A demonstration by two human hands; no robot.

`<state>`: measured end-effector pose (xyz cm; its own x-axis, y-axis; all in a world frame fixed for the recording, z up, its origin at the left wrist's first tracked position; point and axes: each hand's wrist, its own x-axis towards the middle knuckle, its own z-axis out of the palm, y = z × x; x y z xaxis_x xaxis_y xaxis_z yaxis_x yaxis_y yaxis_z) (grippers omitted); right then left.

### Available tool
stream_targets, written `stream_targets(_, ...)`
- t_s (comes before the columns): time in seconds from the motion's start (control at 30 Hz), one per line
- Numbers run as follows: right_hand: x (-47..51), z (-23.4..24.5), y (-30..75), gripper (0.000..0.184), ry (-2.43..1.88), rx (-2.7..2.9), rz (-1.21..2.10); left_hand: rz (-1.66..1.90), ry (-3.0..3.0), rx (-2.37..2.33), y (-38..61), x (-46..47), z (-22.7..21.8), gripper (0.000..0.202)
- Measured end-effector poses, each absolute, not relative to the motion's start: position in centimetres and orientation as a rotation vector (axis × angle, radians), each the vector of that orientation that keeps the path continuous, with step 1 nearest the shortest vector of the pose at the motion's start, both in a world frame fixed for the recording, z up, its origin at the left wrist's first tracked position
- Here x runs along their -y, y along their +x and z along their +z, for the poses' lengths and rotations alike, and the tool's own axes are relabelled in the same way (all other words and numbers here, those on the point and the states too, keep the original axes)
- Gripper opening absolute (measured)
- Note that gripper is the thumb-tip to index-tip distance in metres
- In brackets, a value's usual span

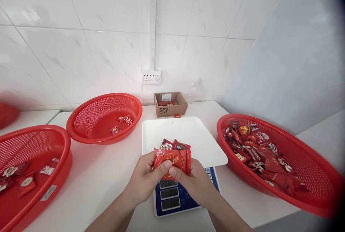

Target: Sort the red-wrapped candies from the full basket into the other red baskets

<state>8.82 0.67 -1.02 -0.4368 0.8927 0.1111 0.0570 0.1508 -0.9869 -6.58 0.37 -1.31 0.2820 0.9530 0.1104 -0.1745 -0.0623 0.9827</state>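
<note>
My left hand and my right hand grip a small bundle of red candy packets between them, both thumbs pressed on the front one. That front packet is shiny red with gold print. Behind it stick up a dark packet with white lettering and another red packet. The bundle is held over the near edge of the scale's white weighing plate. Under my hands lies the scale's blue panel with several dark display windows, partly hidden by my hands.
At the right, a red mesh basket holds many red packets. Two other red baskets on the left hold a few packets each. Behind the scale stands a small cardboard box against the tiled wall, below a power socket.
</note>
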Motion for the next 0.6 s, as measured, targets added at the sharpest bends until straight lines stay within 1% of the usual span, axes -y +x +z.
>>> stream_targets(0.17, -0.73, -1.11, 8.68, 0.028, -0.866, 1.627, 1.321, 1.084, 1.299, -0.799, -6.73, -0.42, -1.22, 0.027)
stream_targets(0.37, -1.05, -1.15, 8.76, 0.025, -0.894, 1.556, 1.274, 1.026, 1.425, -0.774, -6.81, -0.74, -0.84, 0.032)
stream_targets(0.6, -1.33, -1.66, 8.65, 0.033, -1.051, 1.539, 1.293, 0.994, 1.368, -0.760, -6.84, -0.87, -0.69, 0.034)
